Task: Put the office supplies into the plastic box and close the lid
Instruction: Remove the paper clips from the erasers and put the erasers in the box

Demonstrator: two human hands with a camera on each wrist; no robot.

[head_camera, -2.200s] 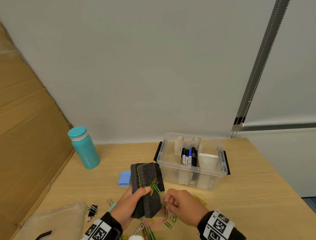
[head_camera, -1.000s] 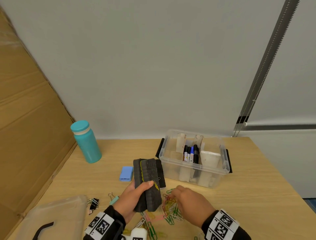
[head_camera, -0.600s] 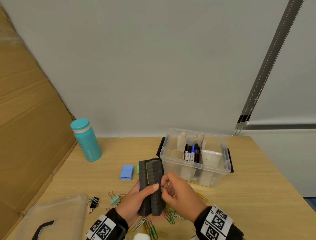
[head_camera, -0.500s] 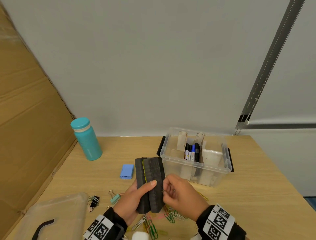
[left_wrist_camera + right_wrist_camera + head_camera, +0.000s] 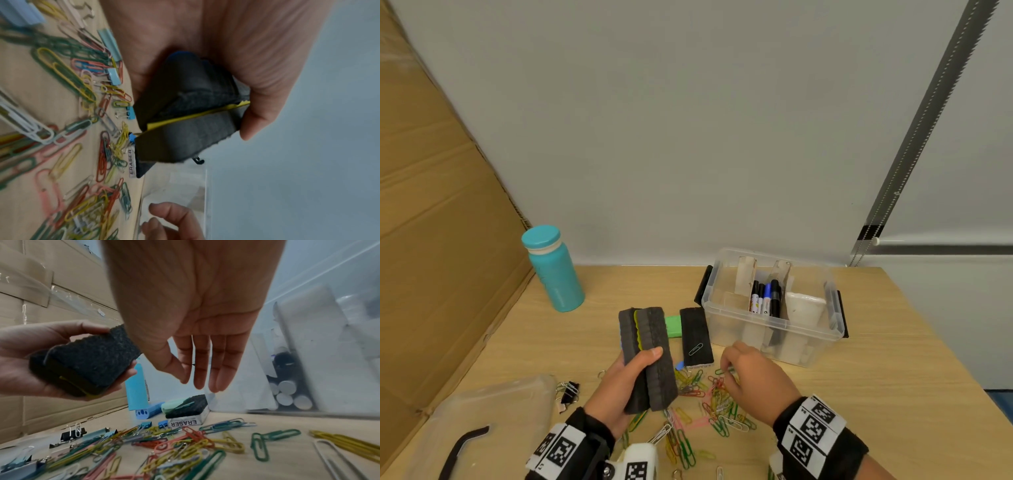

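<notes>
Head view, erasers [image 5: 650, 356] in left hand [image 5: 619, 387], right hand [image 5: 753, 377] beside

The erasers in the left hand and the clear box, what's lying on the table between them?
In the head view, another black eraser with a paper clip on it, and something green.

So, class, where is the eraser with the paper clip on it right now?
In the head view the eraser lies flat on the table, just left of the plastic box, with a green block on its left.
</notes>
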